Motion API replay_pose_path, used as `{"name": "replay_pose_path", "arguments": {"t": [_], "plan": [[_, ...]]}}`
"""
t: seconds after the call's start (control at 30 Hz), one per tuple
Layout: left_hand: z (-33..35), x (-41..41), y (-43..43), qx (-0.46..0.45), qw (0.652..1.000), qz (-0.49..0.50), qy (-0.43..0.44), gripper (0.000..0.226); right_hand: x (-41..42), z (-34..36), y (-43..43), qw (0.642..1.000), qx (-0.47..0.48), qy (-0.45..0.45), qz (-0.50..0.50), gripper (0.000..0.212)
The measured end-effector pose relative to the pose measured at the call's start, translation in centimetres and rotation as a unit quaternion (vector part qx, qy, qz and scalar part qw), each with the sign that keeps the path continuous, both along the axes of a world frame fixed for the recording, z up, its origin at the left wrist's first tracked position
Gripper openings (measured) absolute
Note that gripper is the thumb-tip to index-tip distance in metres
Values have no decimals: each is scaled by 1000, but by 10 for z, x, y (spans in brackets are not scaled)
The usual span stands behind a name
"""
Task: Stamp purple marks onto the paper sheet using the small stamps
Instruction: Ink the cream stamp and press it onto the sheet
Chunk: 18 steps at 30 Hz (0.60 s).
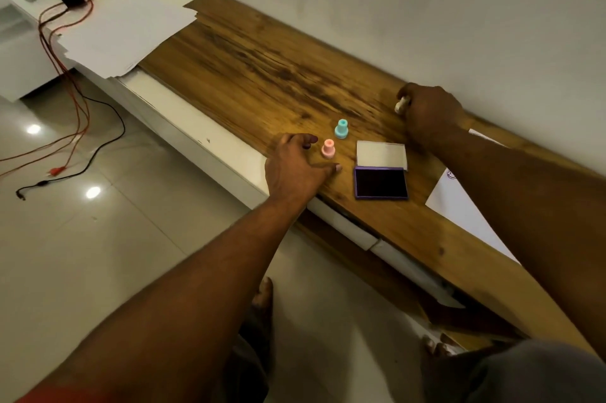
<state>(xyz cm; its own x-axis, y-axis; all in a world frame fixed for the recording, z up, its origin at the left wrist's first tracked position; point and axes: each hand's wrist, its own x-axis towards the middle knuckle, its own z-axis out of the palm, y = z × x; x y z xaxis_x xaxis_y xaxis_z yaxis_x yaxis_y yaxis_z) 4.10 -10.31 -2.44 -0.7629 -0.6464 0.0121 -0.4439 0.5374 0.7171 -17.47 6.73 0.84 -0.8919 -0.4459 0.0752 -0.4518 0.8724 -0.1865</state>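
one pink stamp [328, 148] beside left hand [295, 166]; right hand [429, 114] grips white stamp [401, 104].

The scene is lit dimly and warmly from overhead, and two lamps are mirrored as glare spots on the glossy floor tiles [93, 192]. Only soft shadows are cast on the wooden board [262, 74]. Straight edges are bowed by the wide lens, and the forearms [164, 304] are rendered soft near the bottom edge.
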Motion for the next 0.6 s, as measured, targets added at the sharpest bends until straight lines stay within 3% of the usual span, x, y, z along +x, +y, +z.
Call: {"name": "replay_pose_path", "arguments": {"t": [0.1, 0.17, 0.3, 0.43, 0.6], "plan": [[1, 0, 0, 12, 1000, 5, 9, 79, 12, 8, 12, 999, -43, 7, -33, 27], [4, 2, 0, 13, 1000, 6, 11, 81, 30, 17, 22, 991, -124, -4, -45, 32], [19, 12, 4, -39, 997, -20, 61, 80, 89, 38, 41, 948, -295, -109, -49, 35], [38, 22, 30, -96, 972, -154, 152, 67, 143, 51, 60, 939, -300, -164, -28, 32], [41, 31, 68, -140, 947, -247, 150, 51, 173, 58, 84, 930, -319, -184, -14, 27]]}}
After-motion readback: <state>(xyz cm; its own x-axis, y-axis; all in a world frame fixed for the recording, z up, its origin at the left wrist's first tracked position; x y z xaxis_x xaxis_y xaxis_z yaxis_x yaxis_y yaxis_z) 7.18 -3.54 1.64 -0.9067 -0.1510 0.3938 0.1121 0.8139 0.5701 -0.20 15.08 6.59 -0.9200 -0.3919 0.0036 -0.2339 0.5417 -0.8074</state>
